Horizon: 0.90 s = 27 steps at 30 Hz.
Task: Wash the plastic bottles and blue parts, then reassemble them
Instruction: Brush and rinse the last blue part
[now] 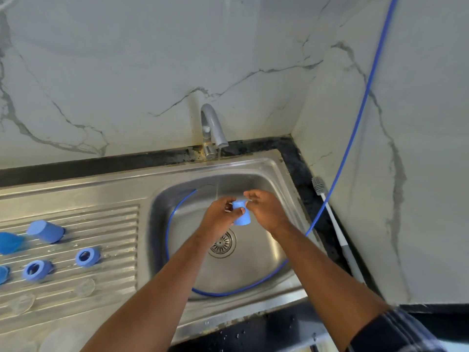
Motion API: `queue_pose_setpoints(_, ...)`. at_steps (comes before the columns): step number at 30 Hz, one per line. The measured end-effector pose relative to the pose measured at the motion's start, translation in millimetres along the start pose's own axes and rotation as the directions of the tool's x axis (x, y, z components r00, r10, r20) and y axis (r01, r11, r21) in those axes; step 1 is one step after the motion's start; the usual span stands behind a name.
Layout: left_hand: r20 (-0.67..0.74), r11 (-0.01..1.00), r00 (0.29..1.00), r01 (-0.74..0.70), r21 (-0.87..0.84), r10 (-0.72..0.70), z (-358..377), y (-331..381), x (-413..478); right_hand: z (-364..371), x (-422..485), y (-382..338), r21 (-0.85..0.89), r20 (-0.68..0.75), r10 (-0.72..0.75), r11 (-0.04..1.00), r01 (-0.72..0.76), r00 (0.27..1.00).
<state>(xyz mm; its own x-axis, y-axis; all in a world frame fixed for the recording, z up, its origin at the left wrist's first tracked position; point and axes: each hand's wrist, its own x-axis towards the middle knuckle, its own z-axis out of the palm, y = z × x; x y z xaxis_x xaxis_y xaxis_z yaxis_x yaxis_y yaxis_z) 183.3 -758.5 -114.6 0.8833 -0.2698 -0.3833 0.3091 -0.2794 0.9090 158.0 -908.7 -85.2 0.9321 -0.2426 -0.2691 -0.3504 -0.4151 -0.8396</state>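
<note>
Over the sink basin (pixel 253 265) my left hand (pixel 219 215) grips a blue cap-shaped part (pixel 241 214), just right of a thin stream of water from the tap (pixel 212 128). My right hand (pixel 266 208) touches the part's top with curled fingers and seems to pinch it. On the ribbed drainboard (pixel 111 224) at the left lie a blue cap (pixel 45 231) and two blue rings (pixel 87 256) (pixel 36 270). Clear plastic pieces (pixel 83 288) lie near the drainboard's front, hard to make out.
A blue hose (pixel 360 110) hangs down the right wall and loops inside the basin. A white-handled bottle brush (pixel 332 217) lies on the dark counter right of the sink. More blue items (pixel 10 242) sit at the left edge. The drain (pixel 223 243) is uncovered.
</note>
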Motion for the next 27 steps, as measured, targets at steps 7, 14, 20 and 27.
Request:
queue_pose_setpoints(7,0.119,1.000,0.993,-0.020,-0.024,0.023,81,21,-18,-99,-69,50,-0.311,-0.504,-0.144,0.950,-0.023,0.851)
queue_pose_setpoints(14,0.114,0.999,0.993,-0.036,-0.041,0.040,115,28,-30,-142,-90,124,-0.626,-0.464,-0.083,0.735,-0.261,0.882)
queue_pose_setpoints(20,0.100,1.000,0.995,-0.027,-0.002,0.027,108,21,-37,-143,-90,131,-0.811,-0.372,-0.042,0.500,-0.303,0.927)
queue_pose_setpoints(27,0.040,0.956,0.998,0.060,-0.288,-0.051,82,12,-38,-140,-130,105,-0.401,-0.458,0.136,0.850,-0.341,0.878)
